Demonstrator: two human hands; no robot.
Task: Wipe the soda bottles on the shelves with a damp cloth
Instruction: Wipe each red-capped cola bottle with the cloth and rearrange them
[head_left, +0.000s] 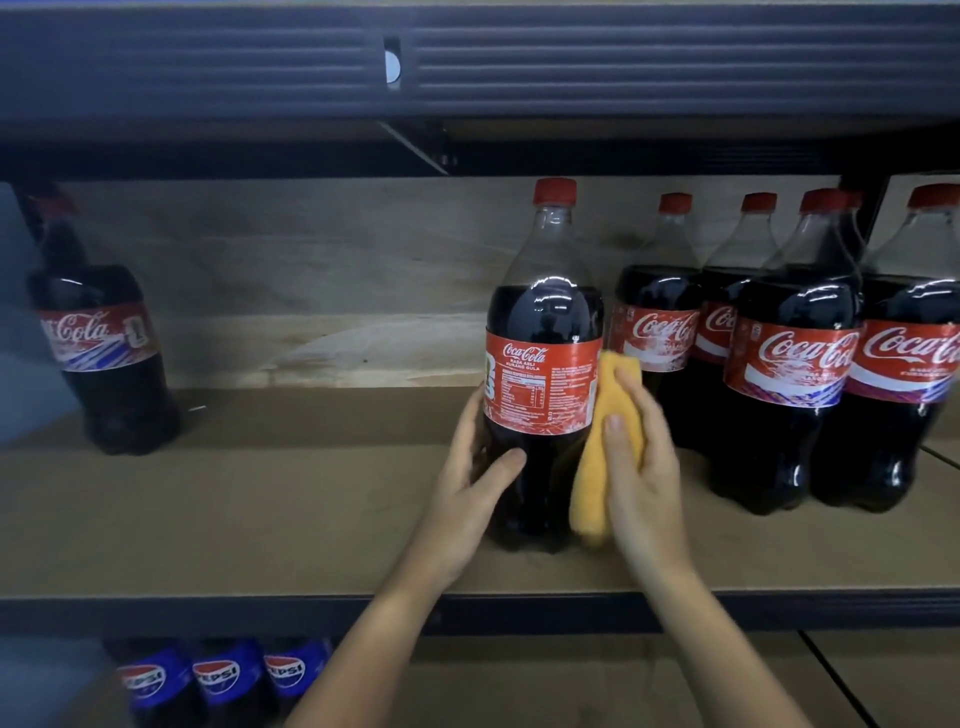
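Six Coca-Cola bottles (543, 364), three Pepsi bottles (215, 680), one yellow cloth (602, 457), two hands (641, 478).

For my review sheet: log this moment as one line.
left hand: holds Coca-Cola bottle | right hand: presses yellow cloth on bottle side | bottle: upright on shelf
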